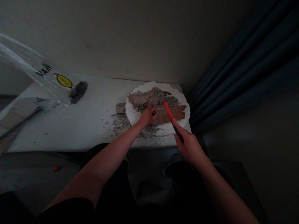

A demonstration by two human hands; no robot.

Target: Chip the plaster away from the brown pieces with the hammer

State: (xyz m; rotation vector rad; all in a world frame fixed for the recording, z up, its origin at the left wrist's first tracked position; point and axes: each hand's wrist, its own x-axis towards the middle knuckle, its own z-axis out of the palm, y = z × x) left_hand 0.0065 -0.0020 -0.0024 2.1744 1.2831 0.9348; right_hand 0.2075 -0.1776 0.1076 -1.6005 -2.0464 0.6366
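My right hand (190,144) is wrapped round the black grip of a red hammer (168,112), whose head rests over the grit at the middle of a white scalloped-edged sheet (132,116). Close to the hammer's left, my left hand (149,115) is closed in a pinch above the sheet. What its fingers hold, if anything, is too small to make out. A flat brown piece, like cardboard (174,115), lies under the hammer. Behind my left hand is a brown textured strip (142,98). Grey broken bits (171,101) are spread between them.
The white tabletop (77,124) carries scattered grey crumbs (119,123) left of the sheet. Farther left stands a clear plastic bag (50,84) with a yellow print and dark grit at one end. A wall is behind; a dark curtain (233,65) hangs to the right.
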